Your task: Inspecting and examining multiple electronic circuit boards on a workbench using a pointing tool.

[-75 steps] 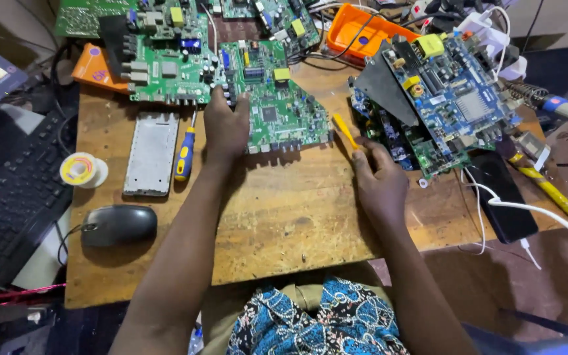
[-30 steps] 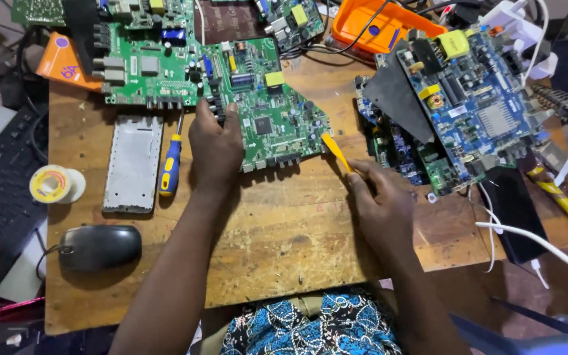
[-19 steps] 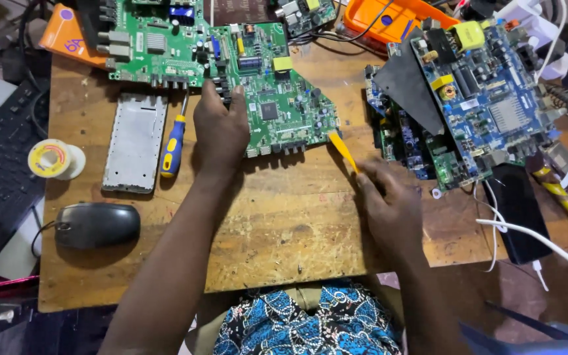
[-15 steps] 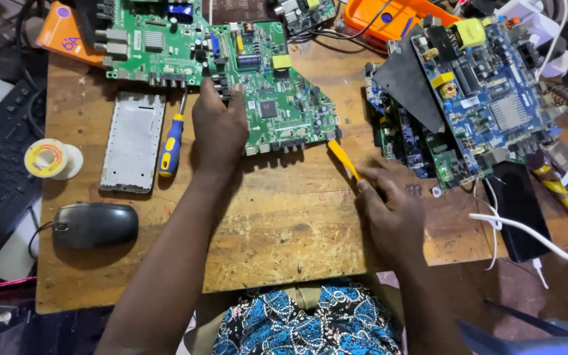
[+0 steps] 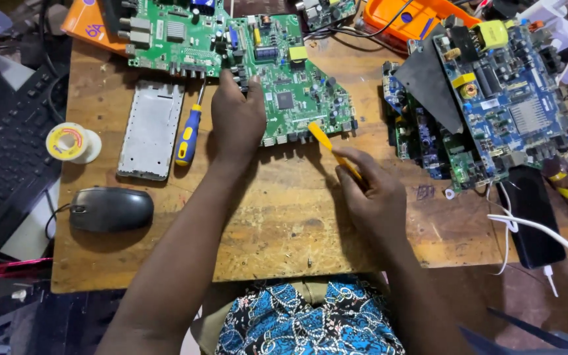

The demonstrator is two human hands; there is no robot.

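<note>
A green circuit board (image 5: 297, 92) lies tilted on the wooden table (image 5: 284, 217). My left hand (image 5: 236, 118) rests on its left edge, fingers curled over the board's connectors. My right hand (image 5: 373, 197) grips a thin yellow pry tool (image 5: 330, 148), whose flat tip touches the board's near edge. A blue-and-yellow screwdriver (image 5: 189, 131) lies just left of my left hand.
A second green board (image 5: 165, 33) sits at the back left, a stack of blue boards (image 5: 494, 98) at the right. A metal phone frame (image 5: 151, 128), solder spool (image 5: 70, 141), mouse (image 5: 110, 209), keyboard (image 5: 1, 164), black phone (image 5: 537, 213) and white cable (image 5: 547, 230) surround the work area.
My right hand has brought the yellow tool's tip closer to the board's near edge. My left hand has stayed on the board. The view has shifted slightly.
</note>
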